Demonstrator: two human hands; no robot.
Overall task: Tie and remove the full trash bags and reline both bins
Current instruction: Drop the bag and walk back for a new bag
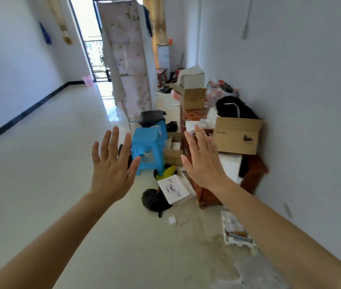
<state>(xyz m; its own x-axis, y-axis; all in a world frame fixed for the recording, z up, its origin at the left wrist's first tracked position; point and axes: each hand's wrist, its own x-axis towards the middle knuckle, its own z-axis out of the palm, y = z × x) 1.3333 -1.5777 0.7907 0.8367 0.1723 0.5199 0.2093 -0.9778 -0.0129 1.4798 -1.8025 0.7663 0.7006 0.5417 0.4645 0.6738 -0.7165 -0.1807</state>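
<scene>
Both my hands are up in front of me with the fingers spread wide, and they hold nothing. My left hand [113, 165] is at 11 o'clock and my right hand [204, 161] is at 1 o'clock, well apart from each other. I think I have not begun the tying yet, so my first job is to get to a bin. A pink bin [87, 80] stands far off at 11 o'clock, on the floor by the bright door. Closer, at 12 o'clock, a black lump [154, 200] lies on the floor, touching a white box [174, 189]. It may be a full trash bag, but I cannot be sure. Just past it, by the foot of the blue stool [147, 147], is a dark tub [156, 174] with something yellow in it. That may be the other bin. To do this well, I should walk to the near one first and step around the mess on the floor. Then I should use both hands to pull the bag's top edges together, twist them, and make a tight knot before I lift, so nothing spills. As for words, I cannot read any. The brown box [237, 135] at 2 o'clock has a small grey mark and a dark picture, both too blurry. The white box shows a round picture only.
</scene>
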